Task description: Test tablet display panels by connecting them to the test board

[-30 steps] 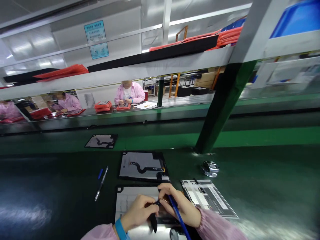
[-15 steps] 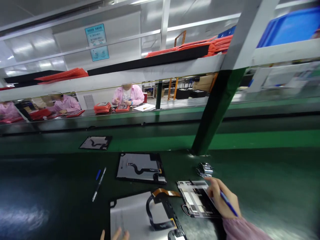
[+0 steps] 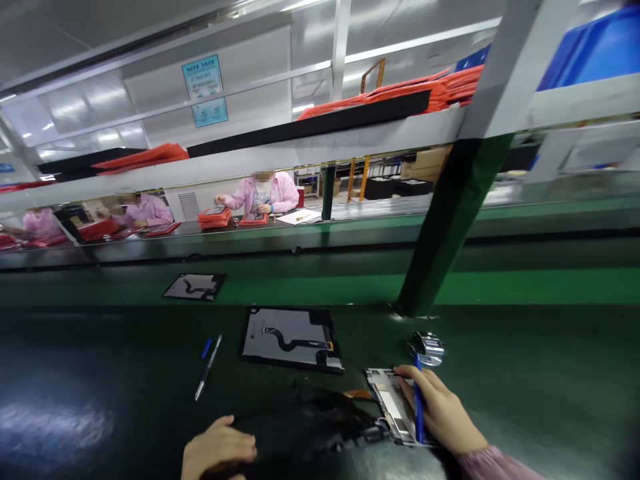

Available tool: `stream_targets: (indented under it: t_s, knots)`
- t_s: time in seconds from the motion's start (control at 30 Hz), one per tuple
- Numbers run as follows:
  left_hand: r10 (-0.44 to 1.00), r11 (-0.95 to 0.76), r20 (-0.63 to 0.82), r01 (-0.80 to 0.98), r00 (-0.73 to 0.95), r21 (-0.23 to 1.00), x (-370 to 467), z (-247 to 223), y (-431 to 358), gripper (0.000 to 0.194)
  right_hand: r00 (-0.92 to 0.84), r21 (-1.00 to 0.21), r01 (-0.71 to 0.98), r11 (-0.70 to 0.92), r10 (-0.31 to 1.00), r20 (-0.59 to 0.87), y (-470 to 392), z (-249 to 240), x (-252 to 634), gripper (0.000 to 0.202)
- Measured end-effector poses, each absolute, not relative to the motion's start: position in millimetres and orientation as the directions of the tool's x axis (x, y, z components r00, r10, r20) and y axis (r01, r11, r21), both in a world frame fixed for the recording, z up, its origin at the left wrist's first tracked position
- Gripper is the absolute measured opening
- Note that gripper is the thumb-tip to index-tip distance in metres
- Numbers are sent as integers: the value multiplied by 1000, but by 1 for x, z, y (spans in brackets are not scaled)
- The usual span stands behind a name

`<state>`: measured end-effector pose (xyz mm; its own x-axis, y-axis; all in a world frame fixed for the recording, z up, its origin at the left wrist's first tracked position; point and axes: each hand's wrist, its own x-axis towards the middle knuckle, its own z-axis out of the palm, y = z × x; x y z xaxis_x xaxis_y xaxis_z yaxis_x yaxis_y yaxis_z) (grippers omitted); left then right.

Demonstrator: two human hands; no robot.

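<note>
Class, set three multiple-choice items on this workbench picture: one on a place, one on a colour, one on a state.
1. Where does the pen lie?
A. left of the panel
B. on the panel
C. under the right hand

2. What colour is the tool in the right hand?
A. red
B. blue
C. yellow

3. How is the left hand?
A. raised in the air
B. holding the pen
C. resting on a dark blurred part

Key: 1 A, the pen lies on the bench left of the panel. 2 B, its shaft is blue. 3 C, the hand lies low on the part.
</note>
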<state>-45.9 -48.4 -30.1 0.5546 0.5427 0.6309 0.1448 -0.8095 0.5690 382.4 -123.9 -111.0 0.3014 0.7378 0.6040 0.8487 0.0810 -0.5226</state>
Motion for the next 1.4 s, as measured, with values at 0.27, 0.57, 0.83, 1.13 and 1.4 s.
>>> stream_targets:
  t_s: [0.27,0.57,0.83,1.13,1.4]
  knots:
    - [848,-525,474,254,237,812,-11,5,-6,26,205,-400,909,114,714,670,-114,-95,377,14]
    - [835,-538,517,80,191,839,1,-25,24,59,394,-502,865,10,607,690,-122,-85,350,31]
    - [829,-548,537,35,155,836,-2,-61,32,59,406,-540,830,137,516,755,-109,-58,261,26]
    - [915,-402,398,96,61,911,2,-88,38,82,169,-377,894,241,598,784,-107,-75,276,53]
    - [909,-403,379,134,173,905,3,-77,36,88,197,-402,885,235,593,780,-109,-73,272,56]
